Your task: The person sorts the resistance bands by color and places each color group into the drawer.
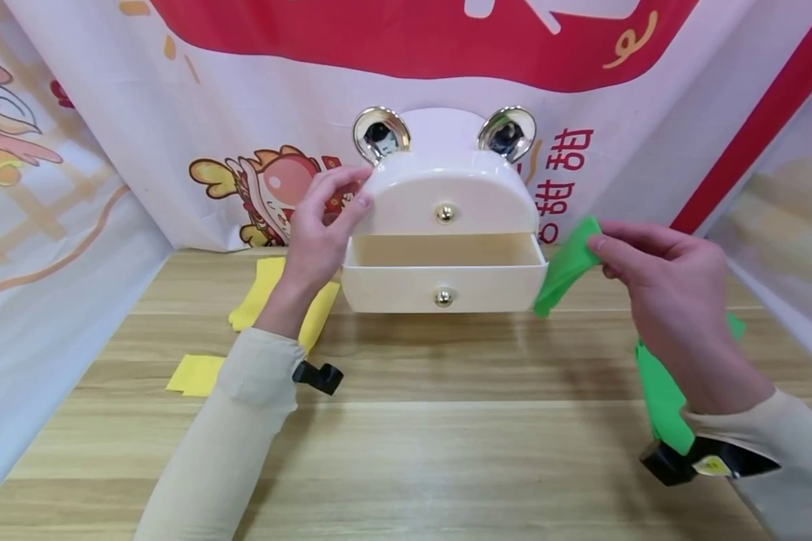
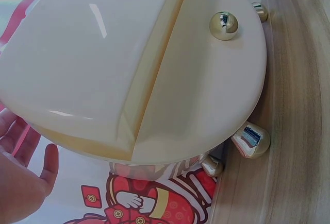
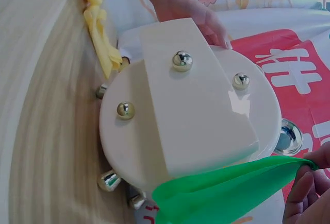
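A glossy white rounded drawer box with gold knobs and two gold-rimmed round ears stands at the back of the table. Its middle drawer is pulled out, and the part of its inside that shows holds nothing. At the box's upper left side is my left hand, thumb and fingers loosely spread against the edge. My right hand pinches one end of a green cloth, which hangs down beside the drawer's right corner. In the right wrist view the cloth crosses in front of the box.
Yellow cloths lie on the wooden table to the left, partly behind my left arm. More green cloth lies under my right wrist. A printed white and red curtain rises right behind the box.
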### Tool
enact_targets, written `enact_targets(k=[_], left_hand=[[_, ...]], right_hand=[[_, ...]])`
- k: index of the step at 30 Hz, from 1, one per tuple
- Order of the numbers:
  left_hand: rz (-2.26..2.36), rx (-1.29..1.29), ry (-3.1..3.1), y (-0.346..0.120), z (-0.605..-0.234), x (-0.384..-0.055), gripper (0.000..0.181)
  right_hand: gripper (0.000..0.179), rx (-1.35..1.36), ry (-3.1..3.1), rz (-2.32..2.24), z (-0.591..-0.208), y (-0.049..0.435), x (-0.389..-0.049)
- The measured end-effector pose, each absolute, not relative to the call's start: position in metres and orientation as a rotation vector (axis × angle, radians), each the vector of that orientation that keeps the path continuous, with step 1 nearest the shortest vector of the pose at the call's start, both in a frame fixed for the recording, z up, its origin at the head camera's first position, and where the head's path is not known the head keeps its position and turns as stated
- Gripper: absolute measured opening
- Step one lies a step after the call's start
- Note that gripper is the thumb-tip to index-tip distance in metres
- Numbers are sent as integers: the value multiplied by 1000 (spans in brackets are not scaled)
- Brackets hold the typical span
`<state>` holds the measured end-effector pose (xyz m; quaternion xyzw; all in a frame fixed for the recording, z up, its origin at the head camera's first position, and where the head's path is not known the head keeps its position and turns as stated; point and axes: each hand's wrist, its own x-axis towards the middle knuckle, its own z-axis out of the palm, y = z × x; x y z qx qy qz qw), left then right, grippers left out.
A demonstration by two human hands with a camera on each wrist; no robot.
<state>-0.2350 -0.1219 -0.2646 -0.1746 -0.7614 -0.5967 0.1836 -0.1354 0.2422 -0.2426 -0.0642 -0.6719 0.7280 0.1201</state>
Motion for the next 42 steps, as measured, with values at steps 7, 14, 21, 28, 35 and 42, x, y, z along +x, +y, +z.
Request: enact_targets(k=[7,14,21,28,35,42], left_hand=[[-1687,-493,-2149,-122,-264,-235,39],[-1694,-494,-2145,-121,-265,-236,38],[-1695,-499,-2144,-121,-265,-236,39],[-1690,-494,-2146,-122,-265,-236,39],[-1687,-498,-2140,-123,-265,-237,38],[-1694,-503,-2135,-122,-264,-236,38]], right_hand=[[52,-137,-1900,2142,-227,232,-142],[45,-73,-1787,2264,-210,225,-149],[49,-36,-1872,2235,-195,213,-154],[46,61,-2020,2105,-182,193,-161],[33,132,-2048,2020,-176,175,-167],[33,162,-2103,1986,-177,161,-169]])
